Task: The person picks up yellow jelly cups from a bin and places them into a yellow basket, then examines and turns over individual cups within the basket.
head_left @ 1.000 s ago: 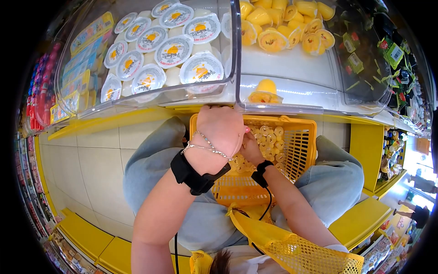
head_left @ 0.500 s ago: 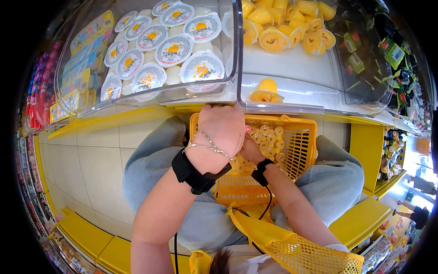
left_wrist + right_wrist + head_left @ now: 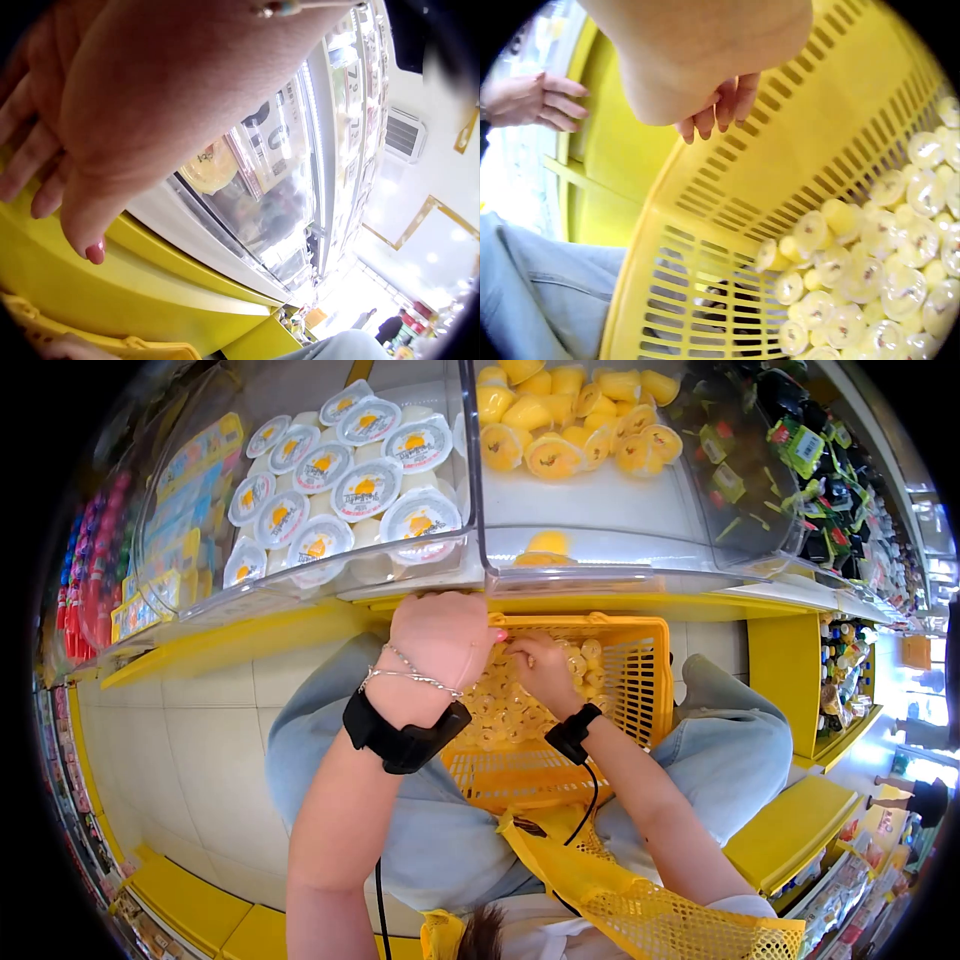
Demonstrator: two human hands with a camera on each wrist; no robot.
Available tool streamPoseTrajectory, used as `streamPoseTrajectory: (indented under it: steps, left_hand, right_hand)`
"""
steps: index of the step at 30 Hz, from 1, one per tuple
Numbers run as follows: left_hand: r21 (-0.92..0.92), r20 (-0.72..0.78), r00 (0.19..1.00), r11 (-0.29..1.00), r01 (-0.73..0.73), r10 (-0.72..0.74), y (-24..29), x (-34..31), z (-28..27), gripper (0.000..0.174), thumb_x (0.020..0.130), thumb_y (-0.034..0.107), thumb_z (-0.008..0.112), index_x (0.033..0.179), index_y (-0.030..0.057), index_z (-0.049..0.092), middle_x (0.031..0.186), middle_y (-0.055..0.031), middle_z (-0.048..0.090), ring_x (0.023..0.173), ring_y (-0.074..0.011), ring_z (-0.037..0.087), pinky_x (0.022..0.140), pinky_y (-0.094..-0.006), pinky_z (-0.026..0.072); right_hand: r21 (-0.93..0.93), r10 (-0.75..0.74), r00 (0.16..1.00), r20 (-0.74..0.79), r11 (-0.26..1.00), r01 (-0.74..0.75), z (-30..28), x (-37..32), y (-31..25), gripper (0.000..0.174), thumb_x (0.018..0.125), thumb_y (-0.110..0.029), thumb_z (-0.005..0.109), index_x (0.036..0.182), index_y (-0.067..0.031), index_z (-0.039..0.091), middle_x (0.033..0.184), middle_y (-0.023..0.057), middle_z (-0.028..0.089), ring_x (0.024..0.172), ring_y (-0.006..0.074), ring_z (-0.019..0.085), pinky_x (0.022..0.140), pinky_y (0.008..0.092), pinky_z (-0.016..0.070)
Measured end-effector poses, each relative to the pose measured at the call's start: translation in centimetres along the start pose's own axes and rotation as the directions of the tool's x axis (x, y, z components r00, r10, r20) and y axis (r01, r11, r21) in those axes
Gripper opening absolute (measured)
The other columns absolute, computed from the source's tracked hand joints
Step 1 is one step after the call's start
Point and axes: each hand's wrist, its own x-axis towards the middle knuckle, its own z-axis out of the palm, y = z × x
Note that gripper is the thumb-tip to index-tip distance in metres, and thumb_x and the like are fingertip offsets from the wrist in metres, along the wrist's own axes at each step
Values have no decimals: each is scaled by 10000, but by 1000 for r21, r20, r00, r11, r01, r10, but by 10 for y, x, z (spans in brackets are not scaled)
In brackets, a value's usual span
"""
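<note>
In the head view my left hand (image 3: pixel 437 650) hovers by the display's front edge, over the left side of a yellow basket (image 3: pixel 520 792). Its fingers look loose and hold nothing in the left wrist view. My right hand (image 3: pixel 548 672) hangs over the basket's far part, fingers (image 3: pixel 703 124) loosely bent with nothing between them, near the rim in the right wrist view. Many small yellow jelly cups (image 3: pixel 881 232) lie heaped in the basket. On the display above, one larger yellow jelly cup (image 3: pixel 546 546) lies near the front edge, apart from a pile of yellow cups (image 3: pixel 555 455).
White-lidded cups (image 3: pixel 368 488) fill a clear-walled bin (image 3: pixel 415 575) at the left. Dark packs with green labels (image 3: pixel 806 450) stand at the right. My jeans-clad legs (image 3: pixel 735 735) flank the basket. A yellow mesh bag (image 3: pixel 690 915) lies by my lap, and a cable (image 3: pixel 596 800) trails from the right wrist.
The view has shifted, moving the display leftward in the picture. My hands have drawn slightly apart, and more of the right hand shows beside the left. The cups look unmoved.
</note>
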Motion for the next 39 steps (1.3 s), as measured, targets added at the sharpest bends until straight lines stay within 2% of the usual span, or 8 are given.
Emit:
streamPoseTrajectory:
  steps: [4, 10, 16, 18, 23, 29, 35, 39]
  left_hand:
    - [-7, 62, 997, 999, 53, -52, 8, -4, -16, 363, 896, 367, 586, 1060, 44, 621, 982, -168, 670, 957, -342, 629, 808, -442, 494]
    - [20, 39, 999, 999, 26, -27, 14, -3, -14, 402, 915, 403, 563, 1039, 27, 630, 968, -164, 678, 963, -328, 639, 810, -441, 494]
    - [74, 77, 996, 996, 46, -51, 21, -2, -19, 476, 929, 464, 530, 1028, 15, 653, 975, -169, 682, 948, -328, 643, 809, -436, 496]
    - [61, 43, 998, 997, 36, -39, 18, -1, -13, 493, 924, 477, 530, 1020, 11, 659, 975, -171, 683, 939, -333, 643, 807, -435, 497]
    - [41, 36, 999, 999, 19, -20, 13, 1, -13, 504, 909, 497, 542, 987, 15, 668, 946, -175, 683, 916, -339, 644, 797, -431, 500]
    - [62, -9, 1000, 998, 2, -1, 14, 0, -12, 501, 901, 498, 551, 973, 17, 671, 929, -164, 685, 907, -332, 646, 787, -431, 504]
    - [17, -26, 999, 1000, -18, 19, 9, 3, -6, 487, 897, 492, 559, 971, 25, 674, 917, -162, 684, 901, -332, 647, 786, -429, 505]
    - [20, -17, 1000, 1000, -8, 8, 11, 2, -10, 488, 895, 492, 562, 953, 21, 679, 913, -166, 685, 898, -335, 648, 788, -432, 506]
  right_hand:
    - [37, -402, 910, -97, 912, 407, -35, 45, -83, 124, 687, 78, 573, 697, -36, 622, 702, 101, 591, 623, 280, 562, 559, 348, 479]
    - [-196, -841, 527, -121, 540, 818, -137, 116, -187, 170, 543, 59, 586, 682, -35, 616, 662, 91, 566, 528, 249, 535, 478, 335, 466]
    - [-412, -376, 926, -29, 849, 332, -183, 189, -205, 196, 763, -60, 591, 931, -62, 692, 990, 160, 640, 934, 339, 592, 824, 389, 482]
    - [-442, -228, 969, 96, 862, 247, -185, 213, -197, 251, 807, -118, 583, 1034, -65, 678, 1094, 178, 629, 1037, 357, 574, 901, 397, 463]
    - [-569, 106, 878, 466, 796, 206, -173, 253, -176, 424, 831, -229, 628, 1232, -95, 589, 1209, 174, 589, 1195, 324, 512, 1030, 389, 387]
    - [-618, 292, 726, 623, 753, 226, -166, 270, -179, 494, 805, -249, 677, 1272, -140, 561, 1247, 156, 574, 1196, 319, 512, 1035, 388, 384]
    - [-704, 547, 560, 623, 704, 95, -161, 269, -193, 462, 763, -116, 708, 1208, -159, 591, 1045, 126, 588, 876, 233, 641, 738, 322, 564]
    - [-668, 578, 429, 694, 739, 84, -169, 260, -201, 417, 762, -99, 702, 1165, -159, 612, 981, 103, 573, 761, 195, 634, 620, 287, 567]
